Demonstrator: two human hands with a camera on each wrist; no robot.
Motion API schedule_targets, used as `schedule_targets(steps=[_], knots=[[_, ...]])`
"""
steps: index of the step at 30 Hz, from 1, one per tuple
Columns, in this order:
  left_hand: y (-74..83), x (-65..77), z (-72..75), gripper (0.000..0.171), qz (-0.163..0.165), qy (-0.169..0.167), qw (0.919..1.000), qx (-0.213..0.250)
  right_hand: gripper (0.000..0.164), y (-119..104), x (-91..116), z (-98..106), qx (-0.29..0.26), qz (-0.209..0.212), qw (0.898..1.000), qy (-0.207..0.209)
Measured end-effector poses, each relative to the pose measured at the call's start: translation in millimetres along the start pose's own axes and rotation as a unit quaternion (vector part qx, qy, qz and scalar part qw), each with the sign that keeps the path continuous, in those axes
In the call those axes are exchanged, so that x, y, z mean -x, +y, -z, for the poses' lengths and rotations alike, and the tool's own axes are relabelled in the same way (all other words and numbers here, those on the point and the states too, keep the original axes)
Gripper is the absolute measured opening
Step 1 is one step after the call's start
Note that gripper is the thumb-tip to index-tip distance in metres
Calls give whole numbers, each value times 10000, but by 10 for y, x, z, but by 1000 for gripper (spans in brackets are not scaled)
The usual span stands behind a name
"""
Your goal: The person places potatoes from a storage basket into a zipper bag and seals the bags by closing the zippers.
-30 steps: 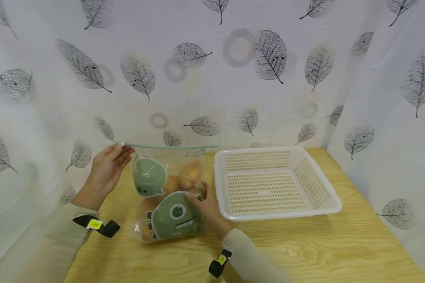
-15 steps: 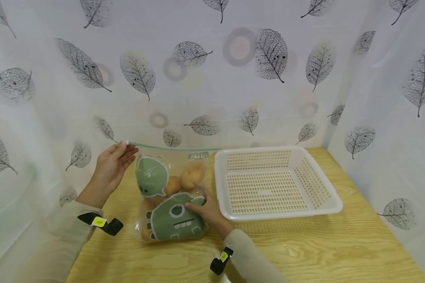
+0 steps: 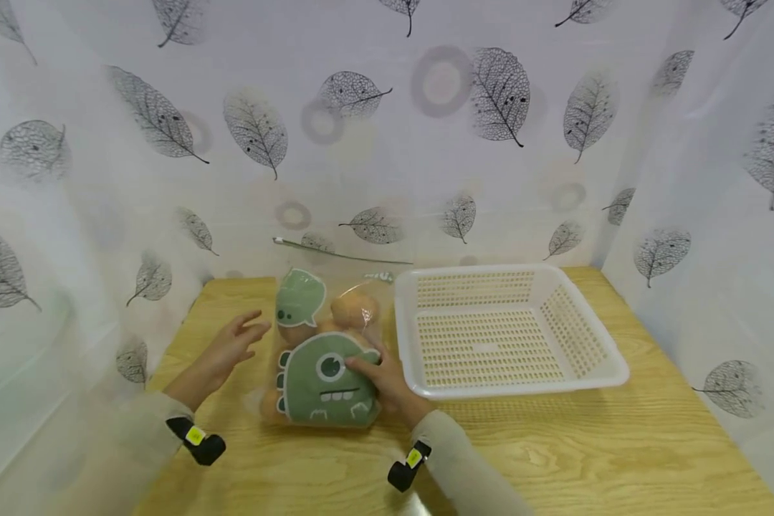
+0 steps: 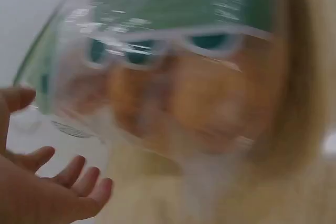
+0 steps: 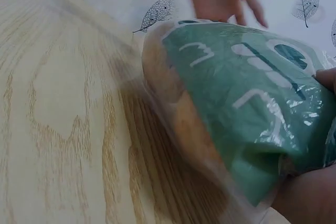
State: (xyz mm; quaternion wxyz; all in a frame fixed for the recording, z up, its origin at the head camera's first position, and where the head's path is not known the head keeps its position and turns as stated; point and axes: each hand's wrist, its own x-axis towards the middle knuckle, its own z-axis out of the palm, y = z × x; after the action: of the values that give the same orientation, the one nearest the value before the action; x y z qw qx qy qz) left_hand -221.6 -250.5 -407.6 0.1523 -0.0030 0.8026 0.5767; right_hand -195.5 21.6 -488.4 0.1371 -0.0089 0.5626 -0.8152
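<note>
A clear zip bag (image 3: 332,380) with green cartoon monster prints stands upright on the table, left of the middle. Several rounded orange-brown lumps (image 3: 355,309) show through its plastic. My right hand (image 3: 390,380) grips the bag's lower right side, thumb on the front print and the other fingers hidden behind it. Just left of the bag, my left hand (image 3: 228,351) is held with fingers spread and nothing in them. In the left wrist view those fingertips (image 4: 105,187) are apart from the blurred bag. Its green zip strip (image 3: 342,252) runs along the top edge.
A white plastic basket (image 3: 509,393) with a perforated bottom stands right of the bag, its left rim close to my right hand. The wooden table (image 3: 593,451) ends at a leaf-printed white curtain (image 3: 374,165) behind and on both sides.
My left hand has let go of the bag's top left corner and moved down beside it. The bag has straightened up and shifted slightly right, still in my right hand.
</note>
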Motion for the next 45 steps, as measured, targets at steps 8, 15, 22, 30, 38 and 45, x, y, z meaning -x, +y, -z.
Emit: schedule_targets(steps=[8,15,22,30,38,45], knots=[[-403,25,-270,100,596,-1055,9878,-978,71,11,-25,36,105,27,9984,562],[-360,7,-329,90,270,-620,9840,-1649,75,489,-329,316,1065,477,9876,1047],[-268,-7,-332,100,-343,52,9728,-2292,77,860,-596,573,1902,1409,9694,652],[-269,-95,-477,73,-2617,797,8503,-4496,61,33,105,99,2843,1767,9421,205],[-342,-225,-455,71,-2028,595,8529,-4774,56,105,137,88,3717,1687,9126,223],[-345,-245,-502,67,-2430,549,8442,-4745,55,68,166,66,4384,1937,8775,159]])
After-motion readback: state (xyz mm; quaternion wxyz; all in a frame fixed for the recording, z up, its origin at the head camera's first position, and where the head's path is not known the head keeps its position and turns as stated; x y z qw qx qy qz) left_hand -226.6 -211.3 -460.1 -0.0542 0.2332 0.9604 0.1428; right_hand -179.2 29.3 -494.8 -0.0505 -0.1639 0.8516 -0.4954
